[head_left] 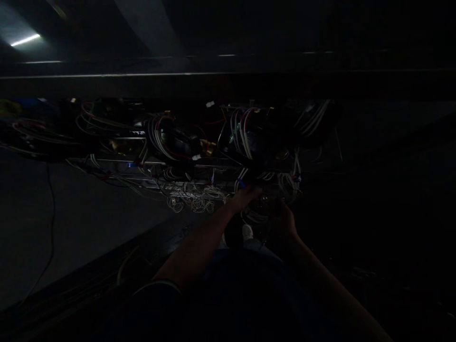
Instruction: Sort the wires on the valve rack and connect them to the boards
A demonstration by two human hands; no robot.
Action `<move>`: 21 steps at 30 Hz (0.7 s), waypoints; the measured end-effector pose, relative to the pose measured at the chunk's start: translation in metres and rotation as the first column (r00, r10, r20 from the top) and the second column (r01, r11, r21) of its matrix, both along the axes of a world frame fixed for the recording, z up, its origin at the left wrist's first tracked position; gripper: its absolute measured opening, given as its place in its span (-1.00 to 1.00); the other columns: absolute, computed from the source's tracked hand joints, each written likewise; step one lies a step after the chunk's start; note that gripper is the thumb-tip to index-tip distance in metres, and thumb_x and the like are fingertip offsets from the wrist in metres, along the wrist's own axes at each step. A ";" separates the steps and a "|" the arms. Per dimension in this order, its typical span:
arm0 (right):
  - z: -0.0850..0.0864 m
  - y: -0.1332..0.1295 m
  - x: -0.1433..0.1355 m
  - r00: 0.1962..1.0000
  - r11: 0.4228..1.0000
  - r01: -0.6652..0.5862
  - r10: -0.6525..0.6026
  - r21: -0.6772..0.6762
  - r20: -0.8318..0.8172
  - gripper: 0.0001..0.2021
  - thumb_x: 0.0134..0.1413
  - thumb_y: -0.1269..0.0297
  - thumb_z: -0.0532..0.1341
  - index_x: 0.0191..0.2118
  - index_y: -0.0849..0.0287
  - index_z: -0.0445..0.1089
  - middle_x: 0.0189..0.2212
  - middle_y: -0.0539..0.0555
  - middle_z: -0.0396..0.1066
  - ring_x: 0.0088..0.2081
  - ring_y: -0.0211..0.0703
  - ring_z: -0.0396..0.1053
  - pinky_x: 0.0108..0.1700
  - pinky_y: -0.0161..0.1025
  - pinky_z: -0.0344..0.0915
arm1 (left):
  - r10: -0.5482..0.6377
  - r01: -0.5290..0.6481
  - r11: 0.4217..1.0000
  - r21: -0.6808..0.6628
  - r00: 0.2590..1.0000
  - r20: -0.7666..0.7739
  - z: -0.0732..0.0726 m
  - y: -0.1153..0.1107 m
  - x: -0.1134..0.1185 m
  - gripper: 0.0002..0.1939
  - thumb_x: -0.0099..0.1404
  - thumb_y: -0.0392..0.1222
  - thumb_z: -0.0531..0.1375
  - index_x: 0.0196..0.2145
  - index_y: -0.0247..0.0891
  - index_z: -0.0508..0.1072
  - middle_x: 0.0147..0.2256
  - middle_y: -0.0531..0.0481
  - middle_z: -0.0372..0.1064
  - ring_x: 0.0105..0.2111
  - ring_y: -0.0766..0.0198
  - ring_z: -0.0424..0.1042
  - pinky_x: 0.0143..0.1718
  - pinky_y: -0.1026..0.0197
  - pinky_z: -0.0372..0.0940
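Observation:
The scene is very dark. Low in front of my body, my left hand (pixel 249 194) reaches in beside a blue tie (pixel 241 183) on a bundle of pale wires. Its fingers look closed, and what they hold is lost in shadow. A short gap to the right, my right hand (pixel 284 217) is curled with fingers pressed together; I cannot make out what is in it. Small shiny specks of a dim part show between the two hands. Just below that part hangs a loop of pale cable (pixel 257 217).
A long dark rack carries several black units (pixel 181 140) with red and white wires. Coiled white cables (pixel 202 204) hang lower left, and another coil (pixel 288 184) hangs right of my hands. A dark panel edge (pixel 142 75) crosses above. My shoe (pixel 247 232) shows below.

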State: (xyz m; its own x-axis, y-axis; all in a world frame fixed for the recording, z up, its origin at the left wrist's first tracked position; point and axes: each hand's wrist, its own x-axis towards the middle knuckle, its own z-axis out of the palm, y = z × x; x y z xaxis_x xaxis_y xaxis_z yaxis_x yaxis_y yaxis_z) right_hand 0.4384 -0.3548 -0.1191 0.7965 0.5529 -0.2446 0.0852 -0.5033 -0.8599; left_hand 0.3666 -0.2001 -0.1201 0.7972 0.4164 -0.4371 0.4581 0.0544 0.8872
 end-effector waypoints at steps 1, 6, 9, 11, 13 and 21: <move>0.005 0.000 -0.003 1.000 1.000 0.015 -0.015 0.008 0.018 -0.59 -0.26 0.03 0.24 -0.30 0.22 0.32 -0.51 0.03 0.36 -0.46 -0.19 0.28 -0.43 -0.30 0.20 | -0.025 0.025 0.999 0.028 1.000 0.002 0.004 -0.001 -0.004 -0.62 0.12 0.01 0.23 -0.17 -0.29 0.46 -0.29 -0.05 0.48 -0.26 0.19 0.43 -0.19 0.20 0.30; 0.015 -0.002 -0.015 0.993 0.998 0.051 -0.053 0.025 0.104 -0.63 -0.21 -0.02 0.22 -0.35 0.19 0.27 -0.58 -0.04 0.27 -0.54 -0.26 0.19 -0.50 -0.34 0.11 | -0.145 0.137 0.963 0.230 0.989 0.016 0.021 0.004 -0.025 -0.60 0.02 -0.30 0.28 -0.12 -0.25 0.44 -0.20 -0.05 0.47 -0.20 0.15 0.43 -0.16 0.18 0.32; 0.014 -0.001 -0.015 0.987 0.996 0.079 -0.083 0.039 0.134 -0.63 -0.22 -0.03 0.22 -0.38 0.18 0.25 -0.56 -0.04 0.27 -0.52 -0.27 0.18 -0.47 -0.33 0.13 | 0.083 -0.078 0.798 0.597 0.996 0.018 0.029 0.006 -0.040 -0.68 0.14 -0.32 0.18 -0.11 -0.33 0.42 -0.16 -0.17 0.44 -0.12 0.07 0.39 -0.06 0.05 0.27; 0.015 0.000 -0.014 0.990 0.995 0.089 -0.093 0.043 0.108 -0.63 -0.23 -0.03 0.21 -0.40 0.17 0.24 -0.54 -0.02 0.29 -0.51 -0.26 0.19 -0.46 -0.32 0.13 | 0.078 -0.136 0.558 0.819 0.991 0.111 0.032 -0.003 -0.053 -0.67 0.20 -0.33 0.10 -0.05 -0.33 0.38 -0.08 -0.23 0.38 -0.01 0.03 0.31 0.05 -0.04 0.17; 0.017 0.002 -0.014 0.993 0.995 0.089 -0.092 0.035 0.073 -0.63 -0.24 -0.02 0.21 -0.39 0.17 0.24 -0.54 -0.01 0.30 -0.51 -0.24 0.20 -0.47 -0.32 0.13 | -0.200 0.004 0.459 0.889 0.975 0.099 0.031 -0.020 -0.063 -0.67 0.23 -0.32 0.06 -0.04 -0.26 0.38 -0.04 -0.19 0.37 0.04 0.06 0.27 0.10 -0.04 0.11; 0.014 0.008 -0.018 0.991 0.999 0.050 -0.047 -0.016 0.123 -0.70 -0.19 0.02 0.19 -0.41 0.14 0.19 -0.54 -0.01 0.30 -0.50 -0.21 0.24 -0.45 -0.30 0.14 | 0.098 -0.074 0.982 0.176 0.986 -0.134 0.014 -0.049 -0.040 -0.69 0.26 -0.05 0.07 -0.16 -0.25 0.47 -0.21 -0.12 0.47 -0.19 0.17 0.44 -0.19 0.23 0.28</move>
State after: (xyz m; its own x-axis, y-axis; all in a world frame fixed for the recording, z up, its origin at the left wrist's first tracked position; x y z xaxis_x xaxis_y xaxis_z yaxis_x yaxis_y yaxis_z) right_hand 0.4204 -0.3471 -0.1052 0.8469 0.5092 -0.1534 0.1647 -0.5253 -0.8349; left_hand 0.3270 -0.2493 -0.1056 0.6904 0.5588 -0.4594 0.5794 -0.0469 0.8137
